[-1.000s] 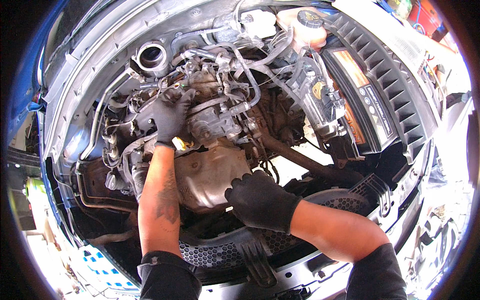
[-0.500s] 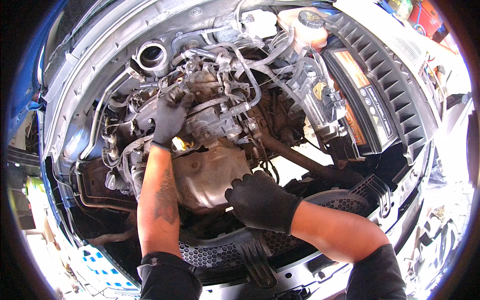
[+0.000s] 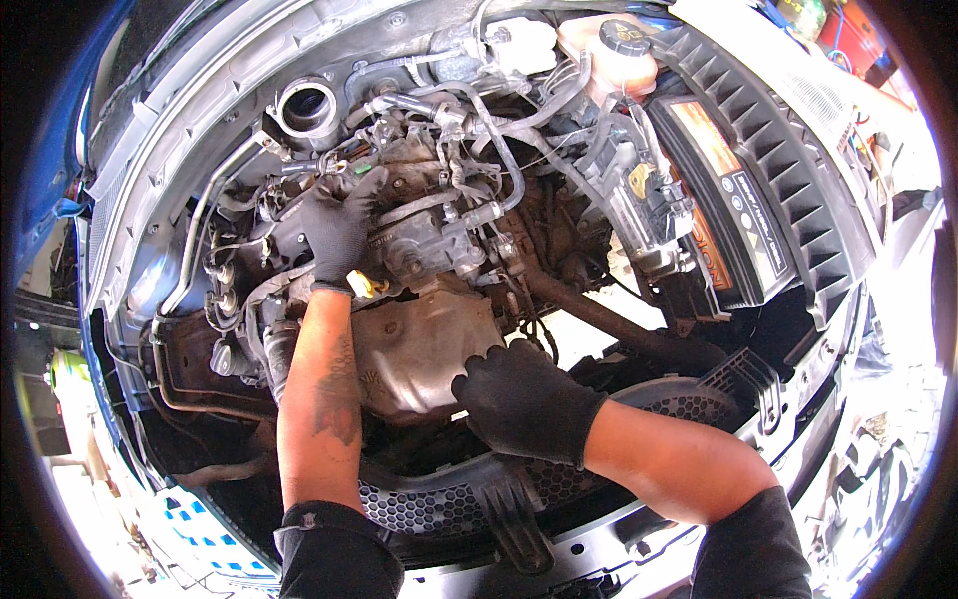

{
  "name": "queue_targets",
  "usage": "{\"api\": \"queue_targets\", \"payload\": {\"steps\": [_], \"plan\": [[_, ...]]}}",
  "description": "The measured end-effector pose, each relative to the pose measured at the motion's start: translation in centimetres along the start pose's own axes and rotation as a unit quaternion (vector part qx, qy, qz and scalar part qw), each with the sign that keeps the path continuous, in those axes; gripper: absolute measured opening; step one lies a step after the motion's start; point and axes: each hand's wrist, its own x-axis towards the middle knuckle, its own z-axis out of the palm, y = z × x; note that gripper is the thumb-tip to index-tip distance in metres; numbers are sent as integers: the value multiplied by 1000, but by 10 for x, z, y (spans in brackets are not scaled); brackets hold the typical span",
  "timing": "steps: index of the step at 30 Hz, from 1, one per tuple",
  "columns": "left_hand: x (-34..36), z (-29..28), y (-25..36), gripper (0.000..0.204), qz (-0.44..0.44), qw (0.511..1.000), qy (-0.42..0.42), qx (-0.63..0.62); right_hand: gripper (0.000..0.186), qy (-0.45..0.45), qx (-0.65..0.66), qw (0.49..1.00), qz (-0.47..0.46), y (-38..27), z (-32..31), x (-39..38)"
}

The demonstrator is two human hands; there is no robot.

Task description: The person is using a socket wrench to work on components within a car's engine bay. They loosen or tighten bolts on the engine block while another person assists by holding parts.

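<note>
My left hand [image 3: 337, 232], in a black glove, reaches over the top of the engine [image 3: 419, 245]. Its thumb stands apart from the fingers, whose tips are partly lost among the dark engine parts. Just beyond the thumb shows a small green piece [image 3: 362, 168]. A yellow dipstick handle [image 3: 365, 285] sits beside the left wrist. My right hand [image 3: 527, 404], also gloved in black, is curled closed in front of the brownish metal heat shield [image 3: 424, 349]. Whatever it may hold is hidden by the fingers.
A round open metal pipe mouth [image 3: 307, 108] rises behind the engine. Hoses cross toward a coolant reservoir with a black cap [image 3: 625, 38]. The battery [image 3: 728, 200] stands at the right. Along the front runs a honeycomb grille [image 3: 429, 507] behind the car's crossmember.
My left hand has shifted slightly and its thumb has spread away from the fingers, uncovering the green piece. My right hand stays closed in nearly the same place.
</note>
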Motion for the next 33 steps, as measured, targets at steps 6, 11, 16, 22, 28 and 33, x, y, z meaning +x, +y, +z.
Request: {"api": "queue_targets", "payload": {"steps": [6, 11, 16, 22, 28, 33], "plan": [[-3, 7, 2, 26, 36, 999, 7, -25, 21, 0, -8, 1000, -1, 0, 1, -1], [0, 2, 1, 28, 17, 998, 33, 41, 21, -5, -11, 1000, 1, -1, 0, 0], [0, 7, 6, 31, 78, 996, -18, -47, 23, -13, -5, 1000, 2, -1, -1, 0], [-3, -4, 11, 25, -47, 995, 47, 75, 23, 2, -15, 1000, -9, -1, -1, 0], [-7, 1, 15, 22, 58, 998, 4, 5, 21, -3, -11, 1000, -2, -1, -1, 0], [-5, 16, 29, 19, 23, 995, 43, -84, 18, 10, -8, 1000, -2, 2, 3, -1]]}}
